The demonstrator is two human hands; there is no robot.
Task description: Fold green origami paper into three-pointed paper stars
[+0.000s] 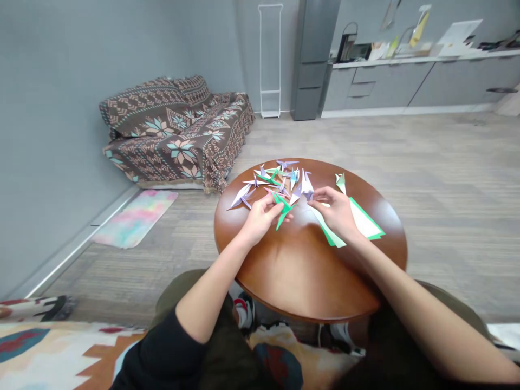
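At a round wooden table (pixel 300 271), the left hand (pixel 260 214) pinches a green folded paper piece (pixel 282 208). The right hand (pixel 335 208) grips a pale folded piece (pixel 307 188). A pile of finished paper cranes (pixel 270 181) lies at the table's far edge; flat green-and-white sheets (pixel 365 222) at the table's right side look unfolded.

The person wears a black short-sleeved top whose left sleeve (pixel 162 352) ends above the elbow, leaving both forearms bare. Olive-green trousers (pixel 182 287) cover the knees. The left hand (pixel 260 216) and right hand (pixel 335 211) appear ringless.
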